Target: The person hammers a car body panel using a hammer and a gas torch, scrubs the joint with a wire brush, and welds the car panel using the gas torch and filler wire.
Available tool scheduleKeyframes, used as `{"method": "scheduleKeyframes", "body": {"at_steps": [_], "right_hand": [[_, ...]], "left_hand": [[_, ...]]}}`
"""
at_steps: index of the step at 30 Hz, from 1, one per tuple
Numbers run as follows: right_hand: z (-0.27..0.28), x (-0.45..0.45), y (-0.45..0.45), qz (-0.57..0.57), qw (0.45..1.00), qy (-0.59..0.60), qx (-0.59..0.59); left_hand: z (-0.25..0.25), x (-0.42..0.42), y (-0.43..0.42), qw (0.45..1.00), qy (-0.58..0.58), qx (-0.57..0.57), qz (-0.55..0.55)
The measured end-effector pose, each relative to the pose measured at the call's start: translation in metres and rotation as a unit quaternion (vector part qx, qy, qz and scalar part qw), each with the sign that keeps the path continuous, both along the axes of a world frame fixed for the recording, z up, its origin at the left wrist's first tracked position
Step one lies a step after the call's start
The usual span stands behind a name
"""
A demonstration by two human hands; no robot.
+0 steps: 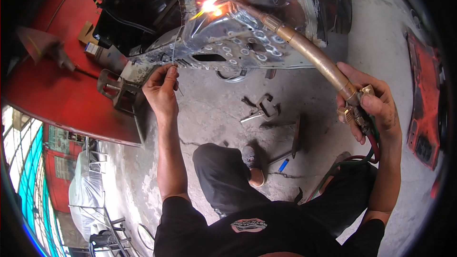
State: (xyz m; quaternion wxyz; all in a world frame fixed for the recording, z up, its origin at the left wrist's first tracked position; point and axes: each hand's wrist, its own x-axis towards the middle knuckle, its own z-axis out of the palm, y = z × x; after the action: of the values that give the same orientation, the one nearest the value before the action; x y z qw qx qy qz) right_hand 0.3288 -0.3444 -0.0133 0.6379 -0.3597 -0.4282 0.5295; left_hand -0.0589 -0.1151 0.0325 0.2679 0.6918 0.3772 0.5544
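My left hand [164, 85] pinches a thin metal rod [174, 47], which rises toward the sheet-metal panel. My right hand [373, 102] is wrapped round the valve end of a brass torch [316, 57]. The torch reaches up and left, and its tip is lost in the glare of a bright flame with sparks [209, 4]. That flame meets the bare metal panel [243, 47], which has many round weld marks and an oblong slot. Red and green hoses [373, 150] run down from the torch beside my right forearm.
A red panel [52, 100] with a metal clamp [112, 85] on its edge lies at the left. Locking pliers [262, 108], a metal stand [296, 138] and a blue lighter-like object [283, 165] are on the concrete floor. Another red part [423, 109] stands at the right.
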Motion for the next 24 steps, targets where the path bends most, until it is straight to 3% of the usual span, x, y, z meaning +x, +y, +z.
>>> {"method": "scheduleKeyframes", "body": {"at_steps": [24], "right_hand": [[0.0021,-0.0013,0.0,-0.001,1.0,-0.008,-0.003]], "left_hand": [[0.0013,0.0048,-0.0004,1.0,-0.001,0.012,0.006]]}}
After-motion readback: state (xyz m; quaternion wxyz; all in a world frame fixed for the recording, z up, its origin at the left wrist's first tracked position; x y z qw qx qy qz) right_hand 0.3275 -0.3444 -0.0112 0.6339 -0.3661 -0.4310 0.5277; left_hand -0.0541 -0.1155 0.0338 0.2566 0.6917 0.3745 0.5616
